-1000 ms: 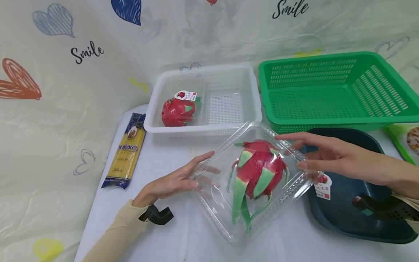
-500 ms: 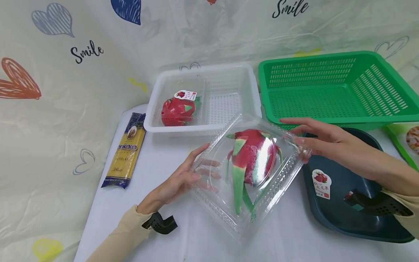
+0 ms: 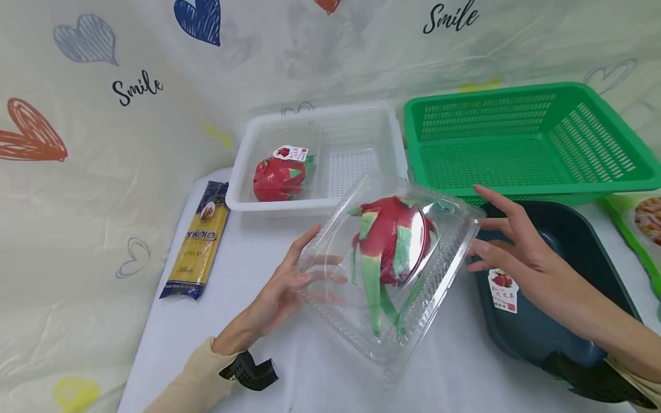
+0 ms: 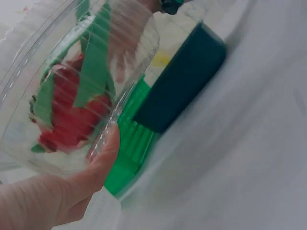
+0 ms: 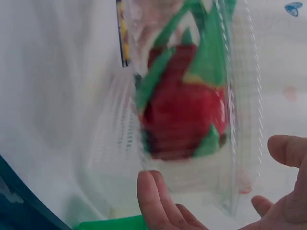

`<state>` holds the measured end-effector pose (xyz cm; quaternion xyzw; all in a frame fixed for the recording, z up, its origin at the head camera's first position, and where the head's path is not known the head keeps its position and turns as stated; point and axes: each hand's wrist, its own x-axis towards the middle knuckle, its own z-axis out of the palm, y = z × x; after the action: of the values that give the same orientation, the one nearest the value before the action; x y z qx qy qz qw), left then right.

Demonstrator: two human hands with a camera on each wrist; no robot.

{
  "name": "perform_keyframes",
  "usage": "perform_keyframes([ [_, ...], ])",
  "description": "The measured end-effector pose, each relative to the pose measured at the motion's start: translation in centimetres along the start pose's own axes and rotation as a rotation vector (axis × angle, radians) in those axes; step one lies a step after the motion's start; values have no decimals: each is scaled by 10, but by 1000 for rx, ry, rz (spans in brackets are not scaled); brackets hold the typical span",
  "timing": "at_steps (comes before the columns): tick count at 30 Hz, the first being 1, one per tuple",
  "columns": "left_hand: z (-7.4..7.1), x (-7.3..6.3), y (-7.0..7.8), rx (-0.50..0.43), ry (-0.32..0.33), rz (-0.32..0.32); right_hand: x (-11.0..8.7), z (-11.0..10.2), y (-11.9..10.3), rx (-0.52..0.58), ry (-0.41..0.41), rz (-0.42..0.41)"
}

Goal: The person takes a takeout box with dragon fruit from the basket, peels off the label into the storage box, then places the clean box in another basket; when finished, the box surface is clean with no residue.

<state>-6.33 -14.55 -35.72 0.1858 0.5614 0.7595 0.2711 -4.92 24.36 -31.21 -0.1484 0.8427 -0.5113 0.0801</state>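
A clear plastic clamshell box (image 3: 335, 327) with a dragon fruit (image 3: 395, 241) inside is held up, tilted, over the white table. My left hand (image 3: 273, 298) grips its left corner, thumb in front and fingers behind, showing through the plastic. In the left wrist view, the thumb lies along the box's edge (image 4: 103, 148). Just off the box's right side, my right hand (image 3: 532, 258) has spread, relaxed fingers. The right wrist view shows its fingertips (image 5: 146, 184) close to the box's end. A dragon fruit label (image 3: 502, 291) sits on the dark tray (image 3: 588, 252) by my right hand.
Behind stands a white basket (image 3: 320, 205) holding another boxed dragon fruit (image 3: 279, 178) with a label on top. Next to it is a green basket (image 3: 490, 152). A pasta packet (image 3: 198, 244) lies at left, a green-edged packet (image 3: 635, 229) at far right.
My right hand has let go of the box's right edge and moved slightly away, fingers spreading. The box has risen and turned a little, still in my left hand.
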Motion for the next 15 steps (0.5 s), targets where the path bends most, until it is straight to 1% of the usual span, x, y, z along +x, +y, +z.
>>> perform_keyframes([
  [1, 2, 0, 0, -5, 3, 13, -3, 3, -2, 3, -7, -3],
  [4, 9, 0, 2, -8, 16, 58, -11, 10, -7, 63, -36, 5],
  [7, 19, 2, 5, -8, 46, 93, -14, 16, -9, 131, -24, -8],
  [10, 30, 7, 8, 9, 85, 128, -13, 19, -9, 171, -2, -26],
  [15, 50, 20, 14, 66, 134, 190, -4, 15, -14, 203, 43, -52],
])
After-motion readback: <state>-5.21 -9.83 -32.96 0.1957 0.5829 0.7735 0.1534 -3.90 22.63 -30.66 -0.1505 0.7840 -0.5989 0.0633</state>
